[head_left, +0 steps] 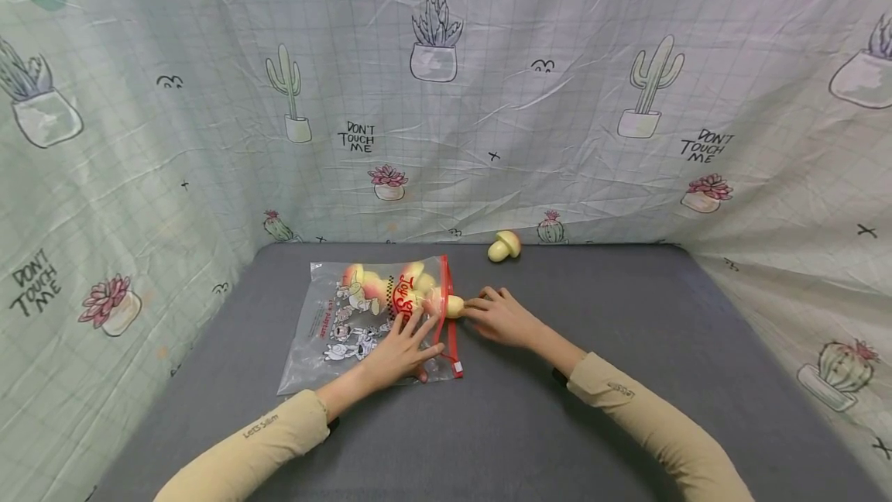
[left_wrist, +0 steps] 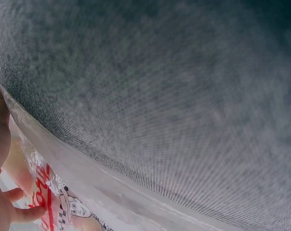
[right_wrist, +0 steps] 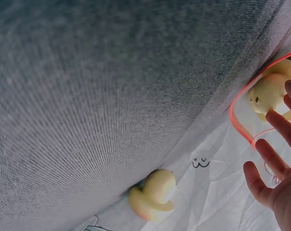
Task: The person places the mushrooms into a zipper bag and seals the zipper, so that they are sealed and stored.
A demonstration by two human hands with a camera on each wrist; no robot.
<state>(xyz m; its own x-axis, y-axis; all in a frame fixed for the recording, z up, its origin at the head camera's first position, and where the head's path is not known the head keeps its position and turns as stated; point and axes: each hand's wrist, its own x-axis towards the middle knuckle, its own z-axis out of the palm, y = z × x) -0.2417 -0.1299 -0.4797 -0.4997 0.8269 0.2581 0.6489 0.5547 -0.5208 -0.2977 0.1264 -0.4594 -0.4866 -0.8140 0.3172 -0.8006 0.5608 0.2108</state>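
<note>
A clear zip bag (head_left: pixel 307 362) with a red zipper and red printing lies on the grey table, holding several yellow-and-pink toy mushrooms. My left hand (head_left: pixel 393 355) rests on the bag near its mouth, fingers spread over the plastic. In the left wrist view, the hand (left_wrist: pixel 1 154) is cut off by the frame edge. At the mouth, my right hand (head_left: pixel 503 319) pinches the pale stem of a toy mushroom (head_left: pixel 454 307), whose cap lies inside the bag. The right wrist view shows this mushroom (right_wrist: pixel 265 94) within the red-edged opening, beside the hand (right_wrist: pixel 284 187); part is hidden.
Another toy mushroom (head_left: pixel 504 246) lies alone near the table's back edge, right of the bag. A cloth (head_left: pixel 488 115) printed with potted plants hangs behind and along both sides. Grey table surface (head_left: pixel 627 300) extends right of my right hand.
</note>
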